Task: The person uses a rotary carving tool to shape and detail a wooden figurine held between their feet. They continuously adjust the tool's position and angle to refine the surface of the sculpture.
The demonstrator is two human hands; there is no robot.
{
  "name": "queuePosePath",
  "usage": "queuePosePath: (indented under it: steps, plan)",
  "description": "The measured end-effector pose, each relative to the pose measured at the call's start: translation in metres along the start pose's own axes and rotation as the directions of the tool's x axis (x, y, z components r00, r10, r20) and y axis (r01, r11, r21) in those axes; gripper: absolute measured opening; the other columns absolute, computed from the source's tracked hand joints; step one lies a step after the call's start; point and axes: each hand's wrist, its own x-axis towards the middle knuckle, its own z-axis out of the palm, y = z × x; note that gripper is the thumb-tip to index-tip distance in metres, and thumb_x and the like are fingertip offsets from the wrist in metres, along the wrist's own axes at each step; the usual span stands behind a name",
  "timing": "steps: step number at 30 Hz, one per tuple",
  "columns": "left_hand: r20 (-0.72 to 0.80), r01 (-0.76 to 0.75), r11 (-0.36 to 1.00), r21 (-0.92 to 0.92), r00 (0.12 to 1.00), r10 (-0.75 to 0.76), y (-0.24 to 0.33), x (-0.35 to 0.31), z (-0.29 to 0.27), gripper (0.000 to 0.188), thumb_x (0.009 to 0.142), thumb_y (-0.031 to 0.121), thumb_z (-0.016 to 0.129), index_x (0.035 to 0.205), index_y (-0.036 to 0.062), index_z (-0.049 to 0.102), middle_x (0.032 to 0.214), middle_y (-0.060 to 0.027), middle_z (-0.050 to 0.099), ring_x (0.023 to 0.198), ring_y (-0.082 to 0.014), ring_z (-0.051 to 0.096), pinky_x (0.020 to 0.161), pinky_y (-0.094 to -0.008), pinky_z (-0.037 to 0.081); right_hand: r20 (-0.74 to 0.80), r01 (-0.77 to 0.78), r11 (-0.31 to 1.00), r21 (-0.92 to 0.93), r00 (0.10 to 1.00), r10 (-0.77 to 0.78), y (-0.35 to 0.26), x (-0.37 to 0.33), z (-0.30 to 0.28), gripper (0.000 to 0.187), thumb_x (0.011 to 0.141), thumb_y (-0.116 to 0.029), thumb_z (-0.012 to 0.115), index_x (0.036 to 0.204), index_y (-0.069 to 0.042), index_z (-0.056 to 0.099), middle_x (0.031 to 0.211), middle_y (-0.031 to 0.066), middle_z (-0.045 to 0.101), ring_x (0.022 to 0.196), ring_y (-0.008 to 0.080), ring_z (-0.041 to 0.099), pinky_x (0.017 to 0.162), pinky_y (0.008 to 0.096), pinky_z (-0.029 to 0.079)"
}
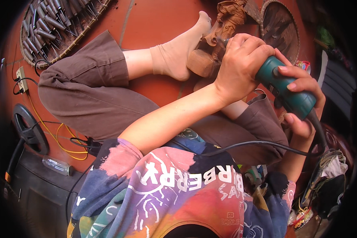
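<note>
A dark green electric die grinder (286,88) with a black cord is held in both my hands, tilted toward the upper left. My left hand (244,63) wraps round its front end, knuckles up. My right hand (307,89) grips the rear body, fingers over the top and thumb below. The tool's tip shows only slightly beyond my left fingers, close to a carved brown wooden figure (231,18). That carving rises from a rounded wooden block (202,63), beside my socked left foot (172,55). My left hand hides part of the carving.
At the upper left, a woven tray (83,35) holds many wood-handled carving tools (47,27). Another basket (279,23) stands at upper right. A power strip (22,79), yellow cord (49,131) and plastic bottle (57,164) lie at left. The grinder's cord (258,142) crosses my lap.
</note>
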Motion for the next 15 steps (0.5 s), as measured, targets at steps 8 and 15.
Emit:
queuePosePath:
  steps: [8,15]
  plan:
    - [-0.116,0.154,0.986,-0.068,0.98,-0.161,0.01,0.012,0.0,0.042,0.062,-0.001,0.073,0.1,0.0069,0.061,0.094,-0.0104,0.061,0.094,-0.0355,0.056,0.082,-0.0437,0.046,0.126,-0.03,0.992,-0.124,0.991,0.046,-0.026,0.045,-0.001,0.051,0.067,-0.032,0.076,0.102,0.0,0.058,0.117,0.0253,0.061,0.12,0.0429,0.054,0.113,0.0647,0.026]
    - [-0.14,0.162,0.985,-0.061,0.976,-0.169,0.008,0.013,-0.004,0.043,0.06,-0.001,0.076,0.099,0.008,0.06,0.092,-0.01,0.062,0.089,-0.0342,0.059,0.08,-0.0431,0.047,0.108,-0.032,0.992,-0.121,0.993,0.045,-0.027,0.053,0.006,0.05,0.07,-0.033,0.078,0.101,0.002,0.06,0.113,0.0237,0.063,0.116,0.0371,0.058,0.112,0.058,0.032]
